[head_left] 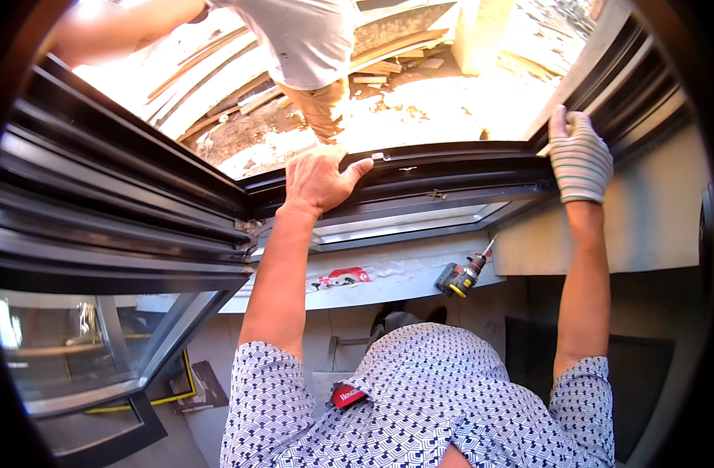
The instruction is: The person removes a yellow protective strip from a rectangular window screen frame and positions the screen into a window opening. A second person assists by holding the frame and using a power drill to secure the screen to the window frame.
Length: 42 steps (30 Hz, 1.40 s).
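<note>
Head view: a power drill (pixel 461 275) lies near the sill's (pixel 400 285) right end; a person (pixel 310 39) stands outside. The dark, ridged window frame (pixel 466 170) lines the sill's far edge; bare left grip (pixel 316 178) grasps its rail, gloved right grip (pixel 581 160) touches its side, closure unclear.

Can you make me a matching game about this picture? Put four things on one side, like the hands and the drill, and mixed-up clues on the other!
Things:
1. Left hand
2. Right hand
3. Drill
4. Window frame

Clues:
A. Lying on the pale ledge
B. Very dark, almost black
C. Bare
D. Wearing a striped glove

Right pairs: 1-C, 2-D, 3-A, 4-B
</note>
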### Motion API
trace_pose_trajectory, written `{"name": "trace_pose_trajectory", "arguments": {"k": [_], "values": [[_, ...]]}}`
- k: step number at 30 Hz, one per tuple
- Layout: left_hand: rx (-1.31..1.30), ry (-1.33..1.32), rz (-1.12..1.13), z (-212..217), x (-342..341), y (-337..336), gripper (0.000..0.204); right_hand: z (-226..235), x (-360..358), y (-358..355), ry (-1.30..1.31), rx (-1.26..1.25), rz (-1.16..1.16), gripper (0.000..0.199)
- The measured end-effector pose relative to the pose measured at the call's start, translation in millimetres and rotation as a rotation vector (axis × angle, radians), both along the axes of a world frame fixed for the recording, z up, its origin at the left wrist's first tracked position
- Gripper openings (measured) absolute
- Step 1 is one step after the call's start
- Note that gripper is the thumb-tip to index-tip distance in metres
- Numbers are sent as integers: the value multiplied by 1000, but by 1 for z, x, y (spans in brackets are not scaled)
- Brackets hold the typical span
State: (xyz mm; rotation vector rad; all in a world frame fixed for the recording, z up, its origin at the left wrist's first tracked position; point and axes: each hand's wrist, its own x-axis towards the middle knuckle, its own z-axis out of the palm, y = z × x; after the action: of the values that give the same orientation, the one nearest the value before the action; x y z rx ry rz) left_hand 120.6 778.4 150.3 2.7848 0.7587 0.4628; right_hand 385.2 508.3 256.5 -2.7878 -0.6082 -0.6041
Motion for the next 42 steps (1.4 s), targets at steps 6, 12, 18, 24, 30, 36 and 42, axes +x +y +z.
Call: {"name": "trace_pose_trajectory", "arguments": {"k": [6, 12, 18, 24, 30, 36, 42], "values": [[-33, -44, -44, 11, 14, -11, 51, -59, -10, 27, -196, 110, 591, 38], [-21, -23, -33, 9, 20, -9, 54, -93, 5, 43, 19, -25, 725, 49], [-56, 30, -43, 6, 25, -11, 57, -96, 32, 36, 193, -58, 676, 60], [-118, 18, -21, 4, 30, -20, 50, -106, 37, 31, 15, 34, 689, 59], [-55, 4, -48, -2, 32, -16, 53, -123, 43, 29, -57, 51, 699, 54], [-52, -77, -38, -10, 27, -18, 54, -125, 38, 34, -119, 70, 713, 54], [-16, -115, -57, -14, 27, -16, 56, -128, 40, 36, -140, 114, 740, 52]]}}
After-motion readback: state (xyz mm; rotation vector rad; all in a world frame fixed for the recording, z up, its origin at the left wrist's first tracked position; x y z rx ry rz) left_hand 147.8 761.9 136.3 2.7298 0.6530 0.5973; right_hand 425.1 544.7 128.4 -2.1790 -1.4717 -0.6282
